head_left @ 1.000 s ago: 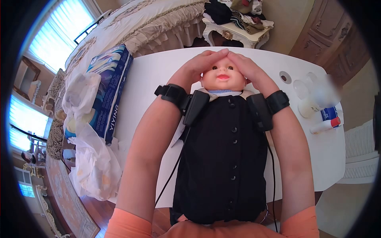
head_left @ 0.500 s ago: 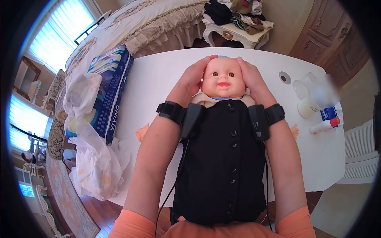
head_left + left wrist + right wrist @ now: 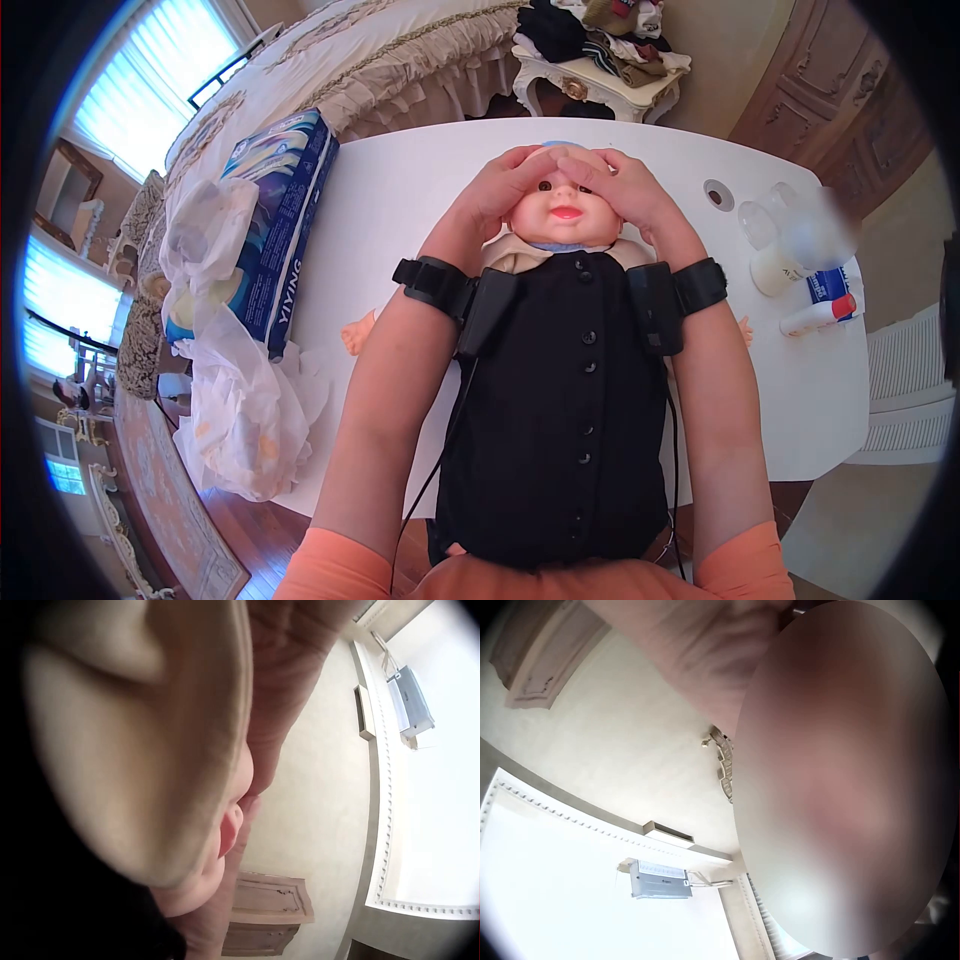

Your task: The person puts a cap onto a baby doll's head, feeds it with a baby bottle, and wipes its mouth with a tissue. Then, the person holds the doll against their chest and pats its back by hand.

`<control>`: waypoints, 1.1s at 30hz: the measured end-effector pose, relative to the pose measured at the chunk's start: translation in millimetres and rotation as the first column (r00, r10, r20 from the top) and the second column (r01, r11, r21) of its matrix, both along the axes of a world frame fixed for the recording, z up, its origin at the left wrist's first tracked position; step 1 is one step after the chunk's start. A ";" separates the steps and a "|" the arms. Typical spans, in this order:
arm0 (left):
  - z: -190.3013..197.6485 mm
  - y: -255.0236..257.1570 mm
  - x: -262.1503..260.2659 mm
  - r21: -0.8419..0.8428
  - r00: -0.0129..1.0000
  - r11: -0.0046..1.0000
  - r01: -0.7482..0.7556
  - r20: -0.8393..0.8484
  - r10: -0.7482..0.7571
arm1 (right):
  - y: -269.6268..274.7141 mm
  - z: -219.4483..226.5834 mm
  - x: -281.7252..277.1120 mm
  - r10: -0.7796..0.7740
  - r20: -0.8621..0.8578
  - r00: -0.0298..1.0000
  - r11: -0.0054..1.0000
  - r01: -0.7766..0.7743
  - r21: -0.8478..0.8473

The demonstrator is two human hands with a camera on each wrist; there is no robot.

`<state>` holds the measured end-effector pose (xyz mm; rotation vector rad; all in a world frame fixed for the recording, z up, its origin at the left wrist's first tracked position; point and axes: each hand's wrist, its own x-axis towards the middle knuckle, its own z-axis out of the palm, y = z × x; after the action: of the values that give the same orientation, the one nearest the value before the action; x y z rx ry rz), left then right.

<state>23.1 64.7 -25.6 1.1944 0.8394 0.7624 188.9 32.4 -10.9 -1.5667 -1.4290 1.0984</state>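
A doll (image 3: 566,215) lies on its back on the white table (image 3: 400,170), its head toward the far edge. It wears a black buttoned garment (image 3: 540,400) with a cream collar (image 3: 512,254). My left hand (image 3: 503,188) cups the left side of its head, my right hand (image 3: 632,195) the right side. Both thumbs lie over the forehead and meet near its middle. In the left wrist view, the cream collar (image 3: 142,772) covers much of the left hand (image 3: 289,667). The right wrist view shows part of the right hand (image 3: 697,652) beside a blurred area.
At the left stand a blue package (image 3: 290,220) and crumpled white plastic (image 3: 245,420). Clear containers (image 3: 765,220), a cream jar (image 3: 775,272) and a red-capped tube (image 3: 818,317) are at the right. Cables (image 3: 675,470) run down from both wrists.
Over the last second both hands have come down from the top of the head to its sides. Since half a second ago, the thumbs have moved inward onto the forehead.
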 end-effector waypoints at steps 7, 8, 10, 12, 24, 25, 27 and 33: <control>-14.7 0.2 -5.2 -0.186 0.970 0.982 -0.032 0.231 0.076 | -6.3 -8.6 -0.3 -0.079 -0.325 0.942 0.997 0.083 -0.004; -18.1 0.2 -4.7 -0.215 0.961 0.975 -0.061 0.250 0.115 | -7.3 -7.9 -0.8 -0.121 -0.388 0.914 0.993 0.115 -0.040; -21.5 -4.9 -3.3 -0.149 0.961 0.983 -0.103 0.240 0.137 | -6.6 -16.7 -0.8 -0.118 -0.425 0.898 0.992 0.130 -0.001; -21.4 -15.4 -2.6 -0.081 0.960 0.987 -0.141 0.234 0.156 | -7.6 -26.0 0.0 -0.115 -0.458 0.881 0.988 0.149 0.039; -50.0 -40.3 -27.5 0.343 0.844 0.930 -0.134 -0.452 0.288 | -42.3 -57.1 5.3 -0.149 -0.137 0.979 0.962 0.176 0.210; -50.8 -42.7 -28.2 0.366 0.858 0.921 -0.134 -0.422 0.292 | -48.5 -51.1 2.5 -0.140 -0.053 0.989 0.966 0.148 0.213; -51.8 -46.2 -28.4 0.390 0.871 0.911 -0.136 -0.391 0.298 | -54.6 -52.0 -1.5 -0.129 0.032 0.991 0.969 0.119 0.216; -28.7 -64.1 -28.5 0.264 0.922 0.957 -0.119 -0.329 0.205 | -71.7 -39.4 -12.7 -0.196 0.173 0.965 0.953 0.146 0.263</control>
<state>-5.4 0.5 -54.3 1.5197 1.1811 0.8128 176.2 -39.2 -50.2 -1.6159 -1.4638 0.6474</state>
